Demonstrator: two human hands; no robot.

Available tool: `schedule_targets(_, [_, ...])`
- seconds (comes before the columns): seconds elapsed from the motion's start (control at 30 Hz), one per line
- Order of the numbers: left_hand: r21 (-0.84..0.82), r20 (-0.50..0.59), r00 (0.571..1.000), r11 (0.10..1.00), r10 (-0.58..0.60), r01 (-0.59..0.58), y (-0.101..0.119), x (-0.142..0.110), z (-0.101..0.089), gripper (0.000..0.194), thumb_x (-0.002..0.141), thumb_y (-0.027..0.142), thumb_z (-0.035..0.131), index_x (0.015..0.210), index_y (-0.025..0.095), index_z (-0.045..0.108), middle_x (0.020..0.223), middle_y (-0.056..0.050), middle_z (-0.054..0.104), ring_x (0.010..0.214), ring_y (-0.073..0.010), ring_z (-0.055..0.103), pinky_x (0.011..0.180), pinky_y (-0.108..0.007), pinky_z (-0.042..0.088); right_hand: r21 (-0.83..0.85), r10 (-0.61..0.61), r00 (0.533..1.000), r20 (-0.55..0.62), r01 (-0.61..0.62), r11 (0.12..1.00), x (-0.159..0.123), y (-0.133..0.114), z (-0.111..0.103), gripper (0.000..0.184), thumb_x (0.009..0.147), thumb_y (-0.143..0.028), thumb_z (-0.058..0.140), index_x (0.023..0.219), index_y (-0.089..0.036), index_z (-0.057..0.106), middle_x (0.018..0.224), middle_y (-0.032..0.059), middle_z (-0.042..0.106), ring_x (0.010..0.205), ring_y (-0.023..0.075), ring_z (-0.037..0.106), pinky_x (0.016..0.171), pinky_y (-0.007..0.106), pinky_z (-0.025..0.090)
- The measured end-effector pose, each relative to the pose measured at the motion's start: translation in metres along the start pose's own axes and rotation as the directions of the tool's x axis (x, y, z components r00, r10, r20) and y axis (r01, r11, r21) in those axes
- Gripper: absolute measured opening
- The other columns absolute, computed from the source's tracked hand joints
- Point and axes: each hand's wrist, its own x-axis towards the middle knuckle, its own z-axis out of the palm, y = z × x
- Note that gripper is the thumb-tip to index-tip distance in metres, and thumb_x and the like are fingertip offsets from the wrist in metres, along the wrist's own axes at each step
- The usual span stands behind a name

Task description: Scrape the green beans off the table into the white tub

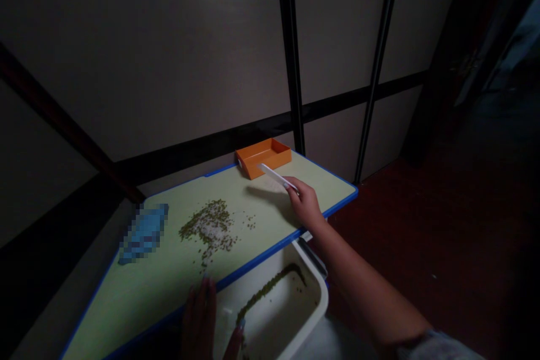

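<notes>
My right hand (pixel 304 202) is closed around a slim white flat tool (pixel 274 174), its far end by the low front of an orange dustpan-like tray (pixel 265 156). What kind of tool it is, I cannot make out. At the bottom, my left hand (pixel 202 318) is dark and partly cut off. Its fingers are stretched over the table's blue near edge, and the thumb is apart over a white tub (pixel 314 298). Whether it presses on the tub's rim is unclear. A loose pile of green and whitish grains (pixel 211 225) lies on the tabletop.
The pale green table (pixel 152 287) stands against a panelled wall (pixel 202 56). A blurred-out blue packet (pixel 145 233) lies on its left side. Green grains line the inside of the tub below the near edge. Dark red floor (pixel 405 236) stretches to the right.
</notes>
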Motion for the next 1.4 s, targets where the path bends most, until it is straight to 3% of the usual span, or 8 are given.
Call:
schedule_targets(0.2, [-0.015, -0.006, 1.0, 1.0, -0.026, 0.026, 0.002, 0.001, -0.001, 0.083, 0.088, 0.021, 0.052, 0.152, 0.032, 0.0, 0.16, -0.008, 0.021, 0.145, -0.0297, 0.018, 0.109, -0.055, 0.04, 0.139, 0.22, 0.962, -0.162, -0.198, 0.97, 0.002, 0.012, -0.003, 0.043, 0.089, -0.052, 0.04, 0.089, -0.016, 0.064, 0.076, 0.0031, 0.061, 0.072, 0.0171, 0.055, 0.066, 0.026, 0.044])
schedule_targets(0.37, [-0.007, 0.015, 0.999, 1.0, -0.03, 0.03, -0.002, -0.002, 0.0, 0.085, 0.087, 0.023, 0.053, 0.152, 0.033, -0.001, 0.158, -0.01, 0.027, 0.145, -0.0303, 0.02, 0.108, -0.055, 0.04, 0.362, 0.39, 0.913, -0.124, -0.324, 0.874, 0.005, 0.024, -0.004, 0.041, 0.084, -0.057, 0.045, 0.088, -0.018, 0.058, 0.072, 0.0011, 0.057, 0.063, 0.0151, 0.051, 0.056, 0.024, 0.042])
schedule_targets(0.53, [-0.02, 0.03, 0.998, 0.998, -0.061, 0.062, 0.0, -0.003, 0.001, 0.084, 0.087, 0.022, 0.053, 0.152, 0.034, 0.0, 0.158, -0.009, 0.028, 0.145, -0.03, 0.019, 0.109, -0.055, 0.039, 0.234, 0.339, 0.938, -0.08, -0.312, 0.921, 0.005, 0.02, -0.004, 0.036, 0.082, -0.051, 0.052, 0.091, -0.018, 0.059, 0.081, 0.0028, 0.061, 0.07, 0.016, 0.054, 0.062, 0.025, 0.044])
schedule_targets(0.63, [-0.036, 0.014, 0.997, 0.997, -0.07, 0.071, 0.002, -0.002, 0.0, 0.083, 0.088, 0.022, 0.052, 0.152, 0.034, 0.001, 0.159, -0.008, 0.024, 0.146, -0.03, 0.017, 0.11, -0.054, 0.038, 0.116, 0.299, 0.954, -0.018, -0.295, 0.948, 0.004, 0.015, -0.004, 0.039, 0.08, -0.043, 0.056, 0.11, -0.018, 0.061, 0.084, 0.002, 0.062, 0.066, 0.0142, 0.051, 0.06, 0.025, 0.043])
schedule_targets(0.73, [-0.049, 0.007, 0.998, 0.997, -0.062, 0.062, 0.004, -0.002, -0.001, 0.083, 0.088, 0.022, 0.052, 0.152, 0.033, 0.001, 0.16, -0.008, 0.021, 0.146, -0.0302, 0.017, 0.11, -0.054, 0.037, 0.133, 0.31, 0.943, 0.12, -0.325, 0.936, 0.004, 0.011, -0.004, 0.05, 0.079, -0.036, 0.057, 0.126, -0.02, 0.056, 0.076, -0.0007, 0.061, 0.056, 0.0115, 0.046, 0.052, 0.022, 0.037])
schedule_targets(0.97, [-0.062, 0.027, 0.995, 0.993, -0.094, 0.095, 0.01, -0.001, -0.004, 0.082, 0.089, 0.021, 0.05, 0.152, 0.035, 0.0, 0.16, -0.006, 0.023, 0.146, -0.0282, 0.017, 0.111, -0.054, 0.035, 0.188, 0.309, 0.928, 0.21, -0.348, 0.918, 0.007, 0.009, -0.004, 0.038, 0.073, -0.033, 0.062, 0.105, -0.014, 0.068, 0.102, 0.0095, 0.07, 0.08, 0.0162, 0.061, 0.067, 0.026, 0.046])
schedule_targets(1.2, [-0.062, 0.011, 0.997, 0.995, -0.074, 0.075, 0.01, -0.001, -0.006, 0.08, 0.089, 0.024, 0.05, 0.152, 0.035, 0.002, 0.161, -0.004, 0.02, 0.146, -0.0266, 0.017, 0.112, -0.05, 0.036, 0.296, 0.367, 0.891, 0.266, -0.438, 0.849, 0.01, 0.014, -0.01, 0.041, 0.063, -0.032, 0.073, 0.1, -0.015, 0.068, 0.091, 0.006, 0.071, 0.07, 0.015, 0.06, 0.059, 0.025, 0.046])
schedule_targets(1.4, [-0.03, 0.018, 0.996, 0.996, -0.083, 0.084, 0.01, -0.004, -0.003, 0.079, 0.09, 0.024, 0.049, 0.153, 0.031, 0.002, 0.16, -0.007, 0.022, 0.146, -0.0269, 0.017, 0.11, -0.049, 0.038, 0.262, 0.394, 0.872, 0.291, -0.469, 0.843, 0.012, 0.013, -0.019, 0.041, 0.063, -0.032, 0.074, 0.099, -0.014, 0.068, 0.086, 0.0049, 0.07, 0.064, 0.0138, 0.059, 0.056, 0.025, 0.045])
